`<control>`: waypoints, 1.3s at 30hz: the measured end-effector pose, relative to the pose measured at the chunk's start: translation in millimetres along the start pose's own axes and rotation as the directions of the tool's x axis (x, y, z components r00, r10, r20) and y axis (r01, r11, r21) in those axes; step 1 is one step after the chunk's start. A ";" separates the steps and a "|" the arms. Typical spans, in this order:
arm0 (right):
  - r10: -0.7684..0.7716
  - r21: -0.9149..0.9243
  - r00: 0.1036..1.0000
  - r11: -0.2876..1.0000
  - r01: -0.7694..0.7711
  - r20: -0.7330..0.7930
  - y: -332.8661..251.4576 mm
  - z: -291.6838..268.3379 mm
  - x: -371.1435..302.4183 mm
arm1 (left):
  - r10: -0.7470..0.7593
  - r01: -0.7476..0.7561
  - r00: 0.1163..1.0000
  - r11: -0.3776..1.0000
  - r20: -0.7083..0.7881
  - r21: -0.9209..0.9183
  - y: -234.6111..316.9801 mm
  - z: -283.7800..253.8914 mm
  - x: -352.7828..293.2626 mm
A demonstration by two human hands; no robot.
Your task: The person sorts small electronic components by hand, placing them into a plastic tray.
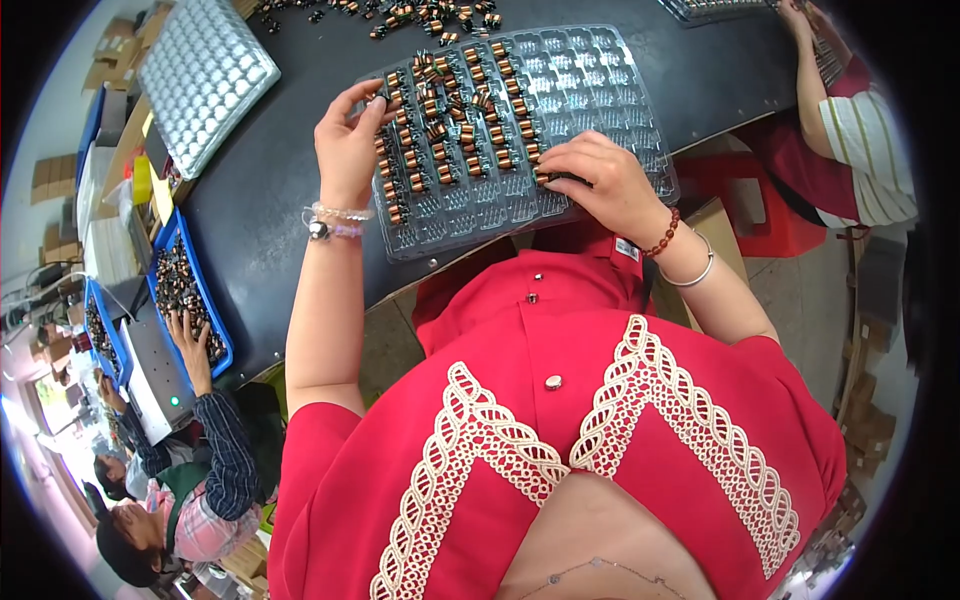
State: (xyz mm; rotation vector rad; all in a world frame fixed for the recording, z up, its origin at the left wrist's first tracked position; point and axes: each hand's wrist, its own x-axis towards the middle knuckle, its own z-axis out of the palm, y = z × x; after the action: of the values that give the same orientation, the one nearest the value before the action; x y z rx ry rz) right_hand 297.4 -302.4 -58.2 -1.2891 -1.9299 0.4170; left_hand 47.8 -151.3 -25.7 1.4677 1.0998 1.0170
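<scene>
A clear plastic tray (600, 95) with moulded pockets lies before me on the dark table. Small copper-wound coils (448, 172) stand in rows across its left and middle pockets, and a loose heap of coils (440, 98) lies on top of them. At the tray's far left edge my left hand (348, 138) is closed, thumb and forefinger pinching a small coil that is mostly hidden. My right hand (603, 178) is closed too, over the tray's near right part, with a copper coil (544, 178) at its fingertips beside the last filled row. Pockets to its right hold no coils.
More loose coils (420, 14) are scattered at the table's far side. An empty white pocketed tray (205, 80) lies at the left. Blue bins (222, 335) of coils stand nearer, where a co-worker's hand (190, 345) reaches in. Another person's arm (815, 110) is at the right.
</scene>
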 end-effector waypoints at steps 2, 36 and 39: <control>-0.051 -0.009 0.999 0.999 0.051 -0.013 -0.5 0.9 0.8 | -0.096 0.097 0.995 0.988 0.013 -0.121 4.5 -0.2 -4.7; 0.093 -0.353 0.996 0.932 -0.086 0.001 1.4 8.5 48.1 | 0.046 -0.194 0.974 0.673 0.222 0.714 6.2 2.0 -86.8; 0.111 -0.342 0.994 0.933 -0.111 -0.020 0.8 10.1 46.6 | 0.098 -0.232 0.971 0.600 0.218 0.766 7.3 3.7 -87.4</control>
State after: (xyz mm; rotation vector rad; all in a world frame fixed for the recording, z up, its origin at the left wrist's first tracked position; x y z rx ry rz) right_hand 281.2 -259.2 -46.1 -1.6256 -1.9948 0.1359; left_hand 32.0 -237.6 -23.9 2.3606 1.4015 0.4966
